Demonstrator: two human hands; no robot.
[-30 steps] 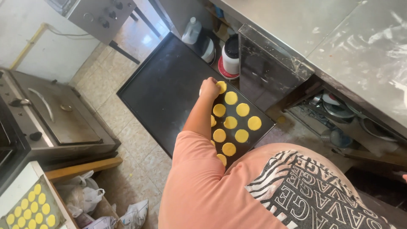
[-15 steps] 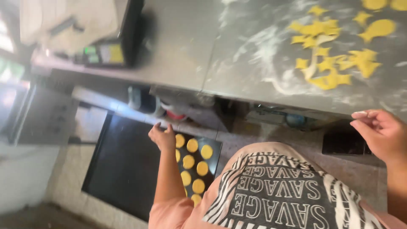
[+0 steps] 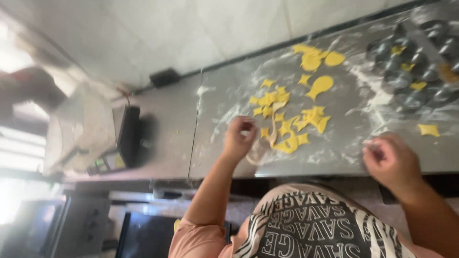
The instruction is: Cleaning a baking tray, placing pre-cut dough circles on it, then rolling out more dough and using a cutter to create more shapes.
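Left hand: my left hand [image 3: 240, 137] sits over the worktop [image 3: 224, 102], fingers curled loosely and bunched at the tips; blur keeps me from telling whether it pinches anything.
Right hand: my right hand [image 3: 389, 160] hangs at the worktop's near edge, at 3 o'clock from the left, fingers curled in toward the palm; whether it holds something I cannot tell.
Scraps: yellow dough scraps [image 3: 287, 122] lie scattered on the floured steel, just at 3 o'clock of the left hand, nearest pieces close to its fingertips.
Rounds: a few larger yellow pieces [image 3: 315, 59] lie at 1 o'clock from the scraps, toward the wall.
Lone scrap: one star-like piece [image 3: 429, 130] lies well apart, at 1 o'clock of the right hand.
Moulds: a cluster of dark round moulds [image 3: 413, 62] stands at 12 o'clock of the right hand, some with yellow bits in them.
Scale: a dark scale [image 3: 125, 138] stands at 9 o'clock of the left hand, well apart from it.
Tray: a dark tray [image 3: 143, 236] shows under the worktop, at 7 o'clock.
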